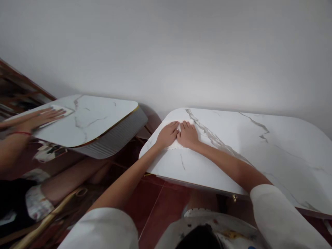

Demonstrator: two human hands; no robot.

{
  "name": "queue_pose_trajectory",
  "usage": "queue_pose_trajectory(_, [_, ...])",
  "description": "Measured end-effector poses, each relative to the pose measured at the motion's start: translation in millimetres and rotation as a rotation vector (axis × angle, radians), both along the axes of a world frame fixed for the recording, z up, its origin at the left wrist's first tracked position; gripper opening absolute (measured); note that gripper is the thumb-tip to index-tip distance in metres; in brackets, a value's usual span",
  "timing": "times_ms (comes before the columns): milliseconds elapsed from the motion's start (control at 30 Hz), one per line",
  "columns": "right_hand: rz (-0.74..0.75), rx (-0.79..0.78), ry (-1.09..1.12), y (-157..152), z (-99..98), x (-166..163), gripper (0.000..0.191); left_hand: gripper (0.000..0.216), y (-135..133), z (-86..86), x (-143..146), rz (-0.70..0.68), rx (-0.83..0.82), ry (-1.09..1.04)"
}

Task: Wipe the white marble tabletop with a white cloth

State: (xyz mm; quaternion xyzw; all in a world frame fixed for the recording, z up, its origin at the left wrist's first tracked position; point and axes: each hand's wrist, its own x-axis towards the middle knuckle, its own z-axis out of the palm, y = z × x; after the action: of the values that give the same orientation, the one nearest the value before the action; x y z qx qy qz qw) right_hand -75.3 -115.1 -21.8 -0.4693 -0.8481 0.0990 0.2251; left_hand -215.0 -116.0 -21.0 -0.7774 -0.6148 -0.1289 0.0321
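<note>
Though flat, cloth (174,146) under hands (168,134) (187,135)

a home, it seems: marble-top table (259,148) (gold-trimmed) against a plain white wall (181,52), red tiled floor (166,204).

— What do we wear up top?
— White sleeves, loose and plain: our left sleeve (103,228) and right sleeve (280,214).
— And below them?
— Bare forearms down to our left grip (168,134) and right grip (188,135). Our white shirt front (197,218) carries small yellow and red marks.
</note>
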Motion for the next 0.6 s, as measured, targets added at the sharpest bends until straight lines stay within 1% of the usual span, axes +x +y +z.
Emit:
queue_pose_trajectory(167, [-0.074, 0.044, 0.008, 61, -2.8, -11, 0.053, 0.048, 74, -9.6, -15, -0.124, 0.059, 0.031])
queue_pose_trajectory(300, [-0.1, 0.057, -0.02, 106, -2.8, -12, 0.05, 0.043, 123, -16.9, -15, -0.167, 0.128, 0.054])
queue_pose_trajectory(367, [-0.117, 0.05, -0.036, 125, -2.0, -8, 0.05, 0.042, 145, -16.4, -9, -0.16, 0.152, 0.04])
queue_pose_trajectory(467, [-0.153, 0.041, -0.064, 147, -0.2, 3, 0.05, 0.041, 171, -11.2, 7, -0.153, 0.148, 0.022])
queue_pose_trajectory(533, [-0.191, 0.048, -0.076, 155, 0.4, 14, 0.05, 0.04, 182, -7.3, 21, -0.174, 0.127, 0.015])
queue_pose_trajectory(600, [-0.234, 0.058, -0.082, 157, 0.2, 27, 0.049, 0.04, 188, -5.1, 35, -0.209, 0.116, 0.007])
